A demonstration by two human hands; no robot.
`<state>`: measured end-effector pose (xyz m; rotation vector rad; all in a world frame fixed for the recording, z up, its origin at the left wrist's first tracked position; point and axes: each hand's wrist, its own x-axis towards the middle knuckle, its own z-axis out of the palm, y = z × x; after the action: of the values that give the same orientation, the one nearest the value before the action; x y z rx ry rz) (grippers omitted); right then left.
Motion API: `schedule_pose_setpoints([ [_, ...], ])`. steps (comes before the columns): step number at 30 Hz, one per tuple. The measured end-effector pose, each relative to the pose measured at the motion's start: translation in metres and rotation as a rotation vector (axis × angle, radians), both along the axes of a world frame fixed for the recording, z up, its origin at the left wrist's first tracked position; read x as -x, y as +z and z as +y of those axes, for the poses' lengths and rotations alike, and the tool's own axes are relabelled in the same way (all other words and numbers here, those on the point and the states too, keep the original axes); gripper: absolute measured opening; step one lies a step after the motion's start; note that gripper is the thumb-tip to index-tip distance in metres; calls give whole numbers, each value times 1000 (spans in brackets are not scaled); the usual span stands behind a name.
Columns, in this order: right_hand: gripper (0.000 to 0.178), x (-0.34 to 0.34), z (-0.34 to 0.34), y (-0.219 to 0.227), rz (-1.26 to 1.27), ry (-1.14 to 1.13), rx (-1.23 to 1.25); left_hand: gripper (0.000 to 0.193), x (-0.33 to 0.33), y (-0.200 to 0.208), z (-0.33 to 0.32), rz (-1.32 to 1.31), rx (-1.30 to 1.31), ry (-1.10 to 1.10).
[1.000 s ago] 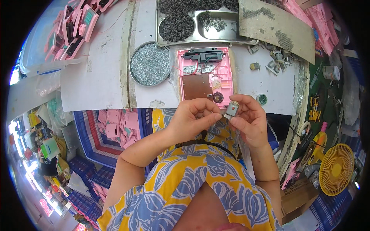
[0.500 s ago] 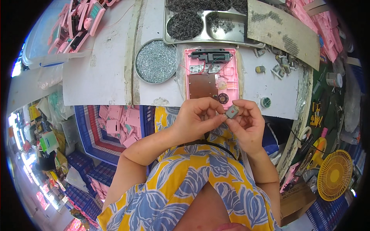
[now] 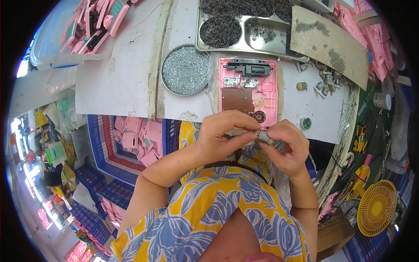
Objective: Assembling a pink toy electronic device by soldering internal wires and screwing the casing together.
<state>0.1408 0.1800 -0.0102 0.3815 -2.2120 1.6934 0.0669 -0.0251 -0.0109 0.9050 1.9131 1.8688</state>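
Note:
Between my two hands, just below the table's near edge, is a small grey block-shaped part (image 3: 264, 137). The fingertips of my left hand (image 3: 224, 134) pinch its left side. My right hand (image 3: 289, 146) grips it from the right with thumb and fingers, hiding much of it. Just beyond the hands, a pink plastic casing (image 3: 271, 89) lies open on the table. Inside it are a brown board (image 3: 235, 99), a black mechanism (image 3: 248, 68) with thin wires, and a dark round piece (image 3: 260, 116) near my fingers.
A round tray of small metal pieces (image 3: 186, 70) stands left of the casing. Behind it is a metal tray (image 3: 266, 51) of dark springs, partly under a board (image 3: 321, 41). Small metal parts (image 3: 327, 83) and a green round piece (image 3: 306, 123) lie right. A blue crate (image 3: 97, 144) holds pink pieces.
The grey part has turned in my fingers, and the red spot on it no longer shows. My right fingers have closed further over it. The whole view has shifted slightly.

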Motion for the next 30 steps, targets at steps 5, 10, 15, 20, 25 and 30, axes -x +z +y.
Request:
schedule_pose_setpoints([
  [5, 39, 2, -3, -3, 41, 1, 1, 21, -13, -5, 2, -309, -132, 55],
  [10, 40, 4, -1, -2, 82, 20, -53, 19, -3, -6, -1, -122, -62, -41],
  [15, 44, 5, 0, -1, 102, 38, -95, 19, 4, -2, -1, 26, -34, -69],
  [20, 46, 6, 3, -2, 114, 60, -108, 18, 9, 2, 1, 163, -23, -79],
  [25, 48, 9, 5, 0, 108, 65, -154, 17, 9, 2, 1, 191, 5, -49],
  [30, 48, 13, 6, 2, 144, 66, -178, 17, -2, -3, 1, -80, -57, 4],
])
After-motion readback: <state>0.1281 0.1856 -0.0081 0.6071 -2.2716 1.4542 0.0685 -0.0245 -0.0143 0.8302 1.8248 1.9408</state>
